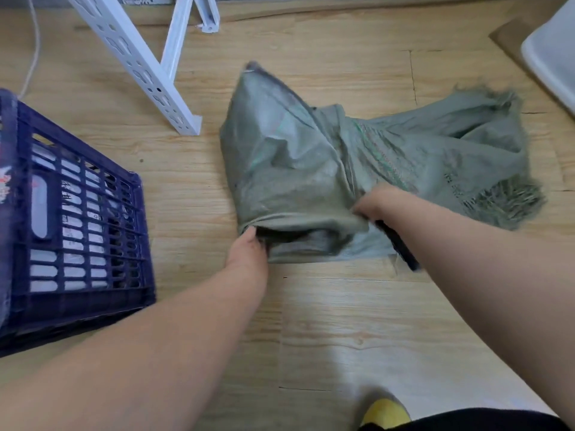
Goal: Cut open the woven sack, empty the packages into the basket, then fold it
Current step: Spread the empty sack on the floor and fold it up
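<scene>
A grey-green woven sack (298,163) lies crumpled on the wooden floor, its frayed cut end (510,206) spread to the right. My left hand (249,253) grips the sack's near left corner. My right hand (379,203) pinches the folded fabric near the sack's middle; its fingertips are hidden in the cloth. A dark slim tool (401,247), perhaps the cutter, lies under my right forearm on the sack's edge. A dark blue plastic basket (77,228) stands at the left, with white packages visible through its slats.
A white perforated metal frame leg (140,63) stands on the floor behind the basket and sack. A white container edge (553,54) shows at the upper right. A white cable (34,42) hangs at the far left. My yellow shoe (384,413) is at the bottom.
</scene>
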